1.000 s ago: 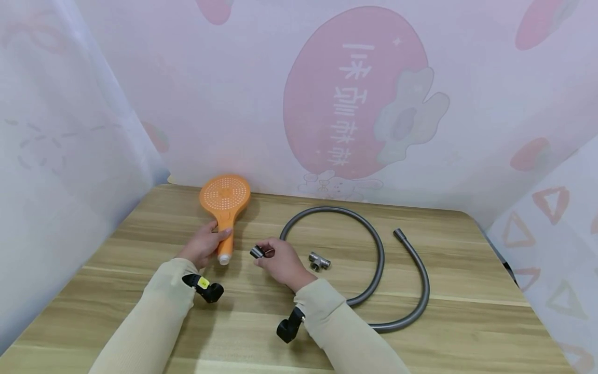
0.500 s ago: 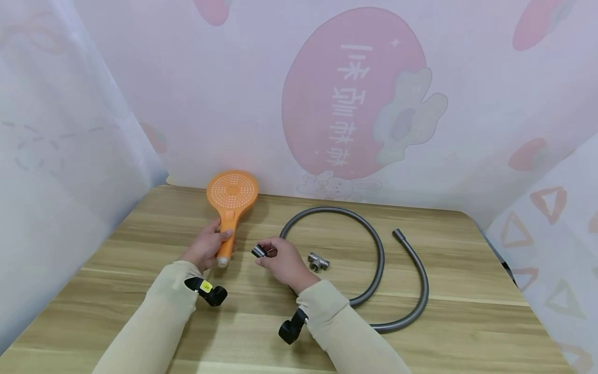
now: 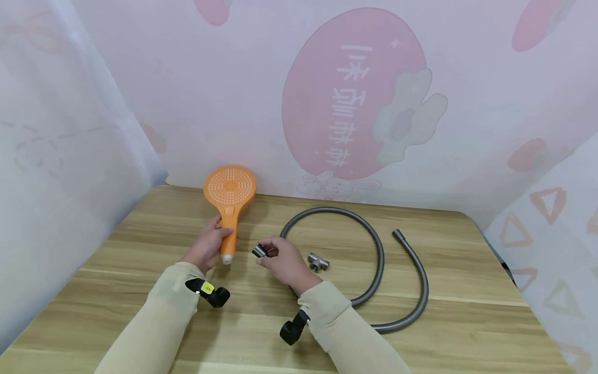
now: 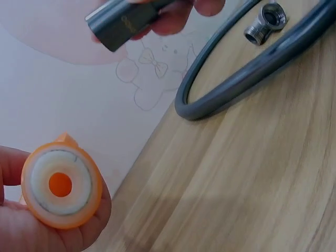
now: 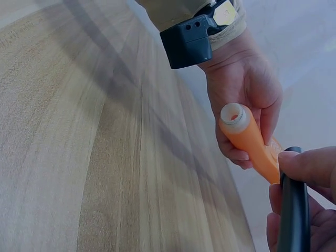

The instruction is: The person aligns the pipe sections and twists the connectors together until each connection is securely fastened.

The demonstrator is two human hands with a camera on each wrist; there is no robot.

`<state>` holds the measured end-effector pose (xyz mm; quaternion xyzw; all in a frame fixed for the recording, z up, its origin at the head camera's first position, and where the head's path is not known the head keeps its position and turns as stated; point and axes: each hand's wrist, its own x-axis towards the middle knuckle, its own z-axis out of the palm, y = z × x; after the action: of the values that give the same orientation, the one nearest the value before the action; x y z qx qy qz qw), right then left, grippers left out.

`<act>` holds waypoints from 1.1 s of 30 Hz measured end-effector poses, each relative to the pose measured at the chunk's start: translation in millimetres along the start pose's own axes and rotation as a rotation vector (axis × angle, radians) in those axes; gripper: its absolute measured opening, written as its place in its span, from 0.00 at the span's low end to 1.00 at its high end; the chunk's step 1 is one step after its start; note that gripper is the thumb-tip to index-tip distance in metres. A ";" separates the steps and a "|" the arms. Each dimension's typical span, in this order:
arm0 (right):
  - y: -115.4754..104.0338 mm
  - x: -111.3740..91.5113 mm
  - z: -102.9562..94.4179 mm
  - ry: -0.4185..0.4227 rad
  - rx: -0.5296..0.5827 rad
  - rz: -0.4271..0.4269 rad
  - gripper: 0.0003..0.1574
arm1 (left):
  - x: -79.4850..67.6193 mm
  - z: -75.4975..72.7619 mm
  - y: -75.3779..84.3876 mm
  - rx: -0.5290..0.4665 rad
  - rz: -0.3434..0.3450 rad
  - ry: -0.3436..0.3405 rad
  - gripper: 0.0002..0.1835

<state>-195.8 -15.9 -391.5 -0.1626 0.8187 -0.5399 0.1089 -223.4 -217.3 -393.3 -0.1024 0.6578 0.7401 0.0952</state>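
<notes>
grey hose (image 3: 381, 254) partly hidden by the right sleeve (image 3: 348, 332), itself cut off at the bottom edge

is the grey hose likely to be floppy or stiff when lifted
Probably bendy yet springy: the grey hose lies in wide, smooth curves without a visible kink. Its glossy surface could slide easily on the table.

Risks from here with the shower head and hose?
The hose end and white inlet aren't aligned; they might meet crooked.
Pulling the hose might sweep the metal tee lying within its curve.
The left hand grips only the handle, so the shower head might twist.
</notes>
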 end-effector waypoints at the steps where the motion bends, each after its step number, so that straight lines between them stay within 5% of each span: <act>1: -0.3 -0.3 -0.3 0.000 -0.003 0.001 0.23 | -0.2 0.5 0.2 -0.009 0.004 -0.003 0.36; 33: -1.4 -8.1 -8.6 -0.011 -0.004 -0.027 0.22 | -5.5 14.9 8.1 -0.242 0.030 -0.063 0.38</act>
<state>-191.2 -6.0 -386.8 -0.1769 0.8169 -0.5386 0.1060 -220.7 -203.5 -382.3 -0.0801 0.5619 0.8182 0.0915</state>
